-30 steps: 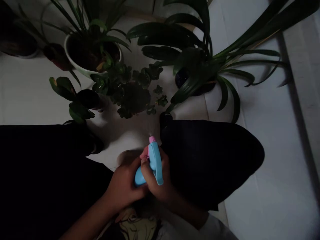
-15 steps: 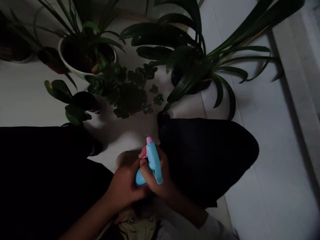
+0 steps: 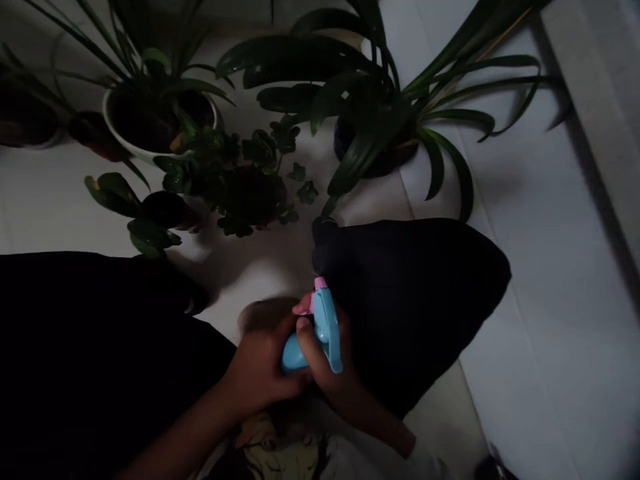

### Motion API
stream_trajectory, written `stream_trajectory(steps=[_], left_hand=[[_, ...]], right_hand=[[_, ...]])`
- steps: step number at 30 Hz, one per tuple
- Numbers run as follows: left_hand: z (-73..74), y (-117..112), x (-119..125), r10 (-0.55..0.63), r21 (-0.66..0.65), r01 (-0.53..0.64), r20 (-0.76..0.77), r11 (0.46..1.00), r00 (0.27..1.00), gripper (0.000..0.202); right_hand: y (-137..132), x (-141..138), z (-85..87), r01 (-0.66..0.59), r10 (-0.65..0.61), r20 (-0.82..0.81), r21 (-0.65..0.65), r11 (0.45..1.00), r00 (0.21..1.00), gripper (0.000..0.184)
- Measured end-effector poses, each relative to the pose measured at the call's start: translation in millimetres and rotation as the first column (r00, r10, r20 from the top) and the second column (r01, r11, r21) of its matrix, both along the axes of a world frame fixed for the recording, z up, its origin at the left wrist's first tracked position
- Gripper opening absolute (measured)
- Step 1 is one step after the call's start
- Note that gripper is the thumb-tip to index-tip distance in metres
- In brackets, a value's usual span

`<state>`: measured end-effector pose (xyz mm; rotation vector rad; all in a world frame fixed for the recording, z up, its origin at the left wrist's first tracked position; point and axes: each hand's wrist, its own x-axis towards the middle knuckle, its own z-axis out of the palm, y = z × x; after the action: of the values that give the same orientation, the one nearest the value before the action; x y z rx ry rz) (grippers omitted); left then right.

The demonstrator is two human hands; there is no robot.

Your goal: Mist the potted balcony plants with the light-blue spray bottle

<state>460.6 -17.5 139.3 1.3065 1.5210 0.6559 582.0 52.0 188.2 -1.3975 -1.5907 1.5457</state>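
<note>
A light-blue spray bottle (image 3: 326, 327) with a pink nozzle and pink trigger is held between my two hands, close to my body, its nozzle toward the plants. My left hand (image 3: 261, 367) wraps the bottle's body from the left side. Around the neck and trigger closes my right hand (image 3: 325, 363), with the thumb along the near side and a finger by the pink trigger. Most of the bottle's lower body is hidden by the hands. Beyond them a low leafy plant (image 3: 250, 193) stands on the pale floor.
A strappy-leaved plant in a dark pot (image 3: 350, 143) stands at the far right. A white pot (image 3: 111, 127) with long leaves is at the far left, near a small dark pot (image 3: 167, 210). My dark-trousered knees (image 3: 415, 300) flank the hands; a white surface (image 3: 540, 320) runs along the right.
My hands and the spray bottle sit slightly farther right in view, with the grip unchanged. The plants have shifted a little left and the view has turned slightly.
</note>
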Motion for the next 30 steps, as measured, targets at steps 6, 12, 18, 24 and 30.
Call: stream_trajectory(steps=[6,12,18,24,30], left_hand=[[-2.7,6.2,3.8,-0.006,0.028,0.005,0.041,1.000,0.999,0.052],[-3.2,8.2,4.5,0.042,0.094,-0.044,0.026,0.995,0.999,0.025],[1.0,1.9,1.5,0.247,0.181,-0.256,0.073,0.949,0.966,0.029],[2.6,-3.0,-10.2,0.396,0.066,-0.434,0.304,0.898,0.866,0.036],[-22.3,-26.3,-9.6,0.646,-0.176,-0.636,0.390,0.752,0.656,0.043]], right_hand=[[3.6,6.3,0.4,0.043,-0.044,-0.015,-0.044,0.998,0.999,0.011],[4.7,9.4,-11.1,-0.003,-0.002,-0.088,-0.066,0.998,0.996,0.043],[8.8,5.6,-17.2,-0.204,0.170,-0.252,-0.113,0.972,0.953,0.077],[14.0,-5.5,-28.0,-0.395,0.237,-0.436,-0.320,0.861,0.868,0.083],[5.8,-20.7,-35.7,-0.353,0.250,-0.321,-0.320,0.879,0.914,0.060]])
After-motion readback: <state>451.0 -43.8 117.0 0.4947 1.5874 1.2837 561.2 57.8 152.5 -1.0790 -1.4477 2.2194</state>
